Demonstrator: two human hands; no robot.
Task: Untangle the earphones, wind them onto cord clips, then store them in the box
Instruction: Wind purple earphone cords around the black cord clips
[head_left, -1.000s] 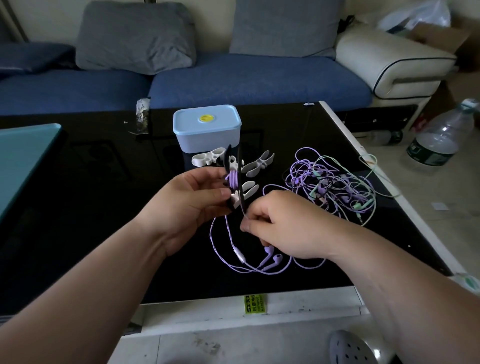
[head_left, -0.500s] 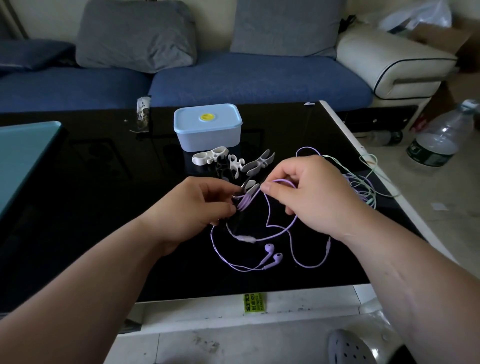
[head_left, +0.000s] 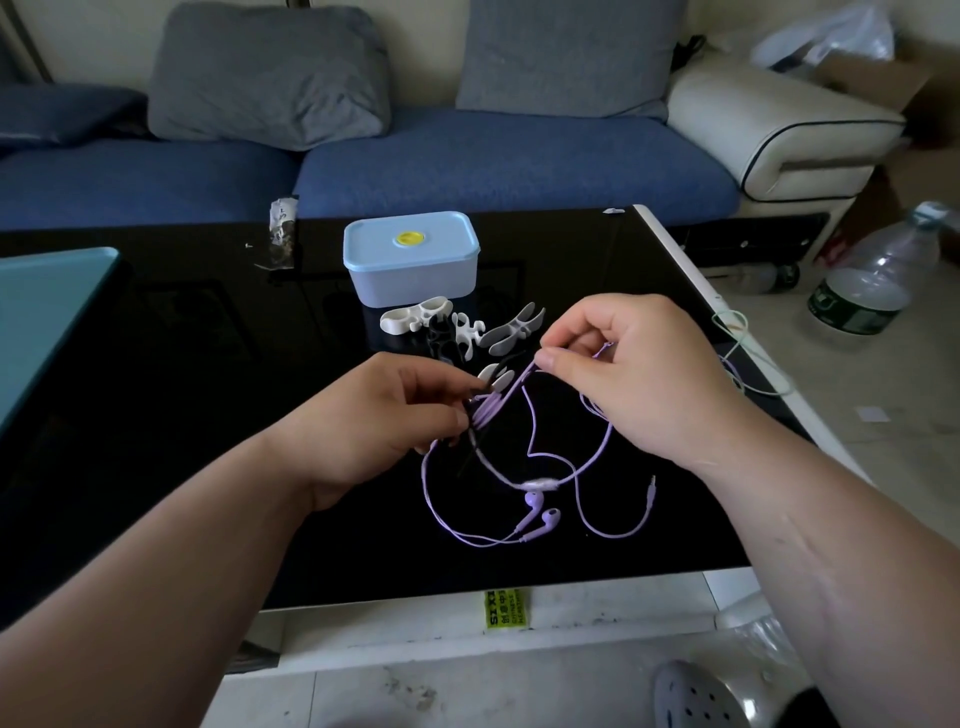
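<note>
The black cord clip (head_left: 471, 441) is pinched in the fingers of the left hand (head_left: 384, 415), just above the black glossy table (head_left: 156, 364), so that it is kept steady for winding. The cable of the thin purple wired earphones (head_left: 534, 501) is pinched between thumb and forefinger of the right hand (head_left: 634, 384) and is drawn tight toward the clip, where some turns are already laid. The earbuds, the plug and the loose loops lie on the table in the lower centre of the frame. The spare white cord clips (head_left: 413, 318) are placed before the pale blue plastic box (head_left: 410, 265), whose lid is on. The clip is hard to make out against the dark table and its turns cannot be counted. The other earphones are mostly hidden behind the right hand; only a green cable (head_left: 737, 332) is seen at the table edge.
</note>
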